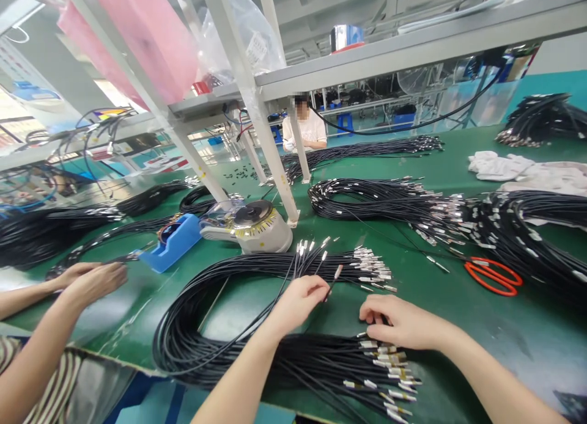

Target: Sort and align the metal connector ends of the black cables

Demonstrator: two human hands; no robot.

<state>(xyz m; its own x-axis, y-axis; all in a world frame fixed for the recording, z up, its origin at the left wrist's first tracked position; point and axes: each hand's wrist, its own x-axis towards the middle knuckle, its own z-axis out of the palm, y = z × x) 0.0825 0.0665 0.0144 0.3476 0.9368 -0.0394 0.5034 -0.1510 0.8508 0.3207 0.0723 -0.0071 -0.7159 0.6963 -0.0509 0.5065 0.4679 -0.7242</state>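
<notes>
My left hand (300,299) is closed on the end of a thin black cable (334,280), whose metal-tipped connector sticks up past the fingertips. It hangs over a large U-shaped bundle of black cables (177,326) on the green table. To the right, my right hand (401,321) has loosely curled fingers with a gap between thumb and fingertips, and nothing clear shows between them. Just below it lie the bundle's near connector ends (389,357), pale and silvery. The bundle's far ends (369,262) point right, beyond my left hand.
A white tape dispenser machine (268,231) and a blue tape holder (177,247) stand behind the bundle. Orange-red scissors (495,276) lie right, near more cable bundles (389,198). A co-worker's hands (94,280) work at left; another person (305,127) sits opposite. Metal posts (261,124) rise mid-table.
</notes>
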